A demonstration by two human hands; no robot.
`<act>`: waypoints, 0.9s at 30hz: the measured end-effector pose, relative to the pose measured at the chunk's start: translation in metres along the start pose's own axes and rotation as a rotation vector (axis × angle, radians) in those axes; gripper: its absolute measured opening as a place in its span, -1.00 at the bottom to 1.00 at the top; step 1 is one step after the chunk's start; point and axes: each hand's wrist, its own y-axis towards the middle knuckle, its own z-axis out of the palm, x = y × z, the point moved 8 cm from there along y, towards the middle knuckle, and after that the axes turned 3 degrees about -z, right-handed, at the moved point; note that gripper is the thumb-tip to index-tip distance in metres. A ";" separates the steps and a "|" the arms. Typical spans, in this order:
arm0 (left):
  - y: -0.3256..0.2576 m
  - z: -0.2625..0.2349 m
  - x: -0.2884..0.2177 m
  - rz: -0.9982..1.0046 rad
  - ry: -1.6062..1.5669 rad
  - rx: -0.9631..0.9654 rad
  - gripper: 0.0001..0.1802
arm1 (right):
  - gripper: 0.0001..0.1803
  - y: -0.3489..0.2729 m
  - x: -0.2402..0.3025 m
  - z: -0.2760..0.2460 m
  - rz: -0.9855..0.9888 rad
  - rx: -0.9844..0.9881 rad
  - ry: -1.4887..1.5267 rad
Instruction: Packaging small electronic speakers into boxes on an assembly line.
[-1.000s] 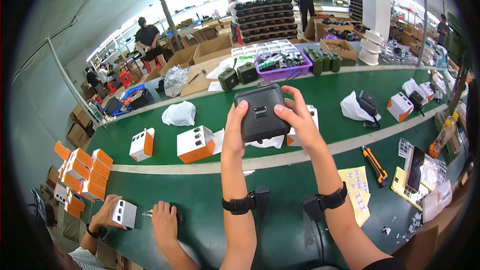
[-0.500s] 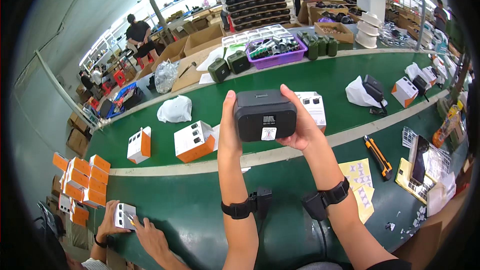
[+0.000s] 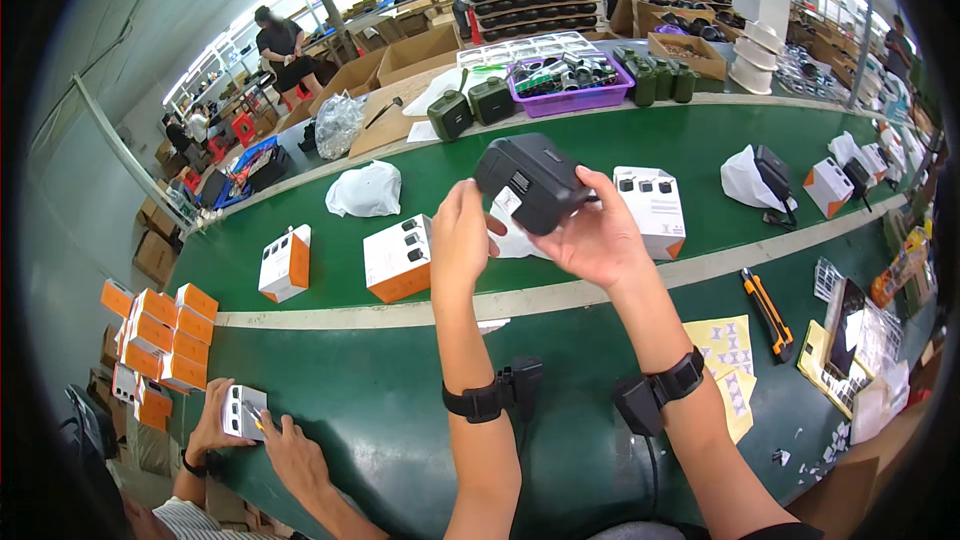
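Note:
A black, rounded box-shaped device [image 3: 535, 180] is held up tilted over the green belt, a white label on the side facing me. My right hand [image 3: 600, 240] grips its lower right end, thumb on the near edge. Beside its left end is my left hand [image 3: 465, 235], fingers loosely extended and thumb apart; whether a fingertip still touches the device is hard to see. Partly hidden behind both hands lies a white bag [image 3: 517, 243]. Just right of it stands a white and orange carton [image 3: 648, 210], and another carton [image 3: 398, 257] stands to the left.
A co-worker's hands [image 3: 285, 445] work on a small carton [image 3: 244, 411] at lower left, near stacked orange cartons [image 3: 165, 340]. On the right lie an orange utility knife [image 3: 767, 315] and yellow sticker sheets [image 3: 722, 360]. A purple basket [image 3: 572, 100] of parts stands beyond the belt.
The device has turned from level to tilted and moved slightly up in my right hand. My left hand has loosened from its left side. The white bag behind shows more.

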 end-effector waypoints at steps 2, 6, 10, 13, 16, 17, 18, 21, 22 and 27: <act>-0.003 -0.006 -0.001 -0.023 0.148 -0.053 -0.55 | -0.39 0.002 0.037 -0.026 -0.310 -0.111 -0.388; -0.007 -0.005 -0.007 -0.043 0.017 -0.017 -0.56 | -0.19 0.013 0.072 -0.098 -0.541 -0.456 -1.181; -0.007 0.000 -0.008 -0.012 -0.002 0.021 -0.58 | -0.09 0.017 0.079 -0.098 -0.895 -0.445 -1.632; -0.007 -0.002 -0.010 0.008 0.020 0.025 -0.57 | -0.18 -0.047 0.093 0.023 -1.471 -0.500 -1.942; -0.007 -0.009 -0.012 0.021 0.012 0.012 -0.56 | -0.45 -0.085 0.091 0.081 -1.697 -0.379 -1.803; -0.007 -0.014 -0.013 0.033 -0.006 0.002 -0.55 | -0.53 -0.086 0.087 0.087 -1.669 -0.304 -1.733; -0.006 -0.017 -0.011 0.033 -0.010 -0.004 -0.55 | -0.53 -0.082 0.082 0.092 -1.668 -0.294 -1.734; -0.002 -0.027 -0.006 0.030 -0.035 -0.006 -0.55 | -0.67 -0.028 0.052 0.109 -1.385 -0.001 -1.819; -0.002 -0.031 -0.005 0.012 -0.030 -0.006 -0.54 | -0.66 0.000 0.042 0.112 -1.240 0.096 -1.810; -0.003 -0.065 0.007 -0.032 -0.009 -0.140 -0.54 | -0.64 0.153 -0.021 0.096 -0.684 0.487 -2.089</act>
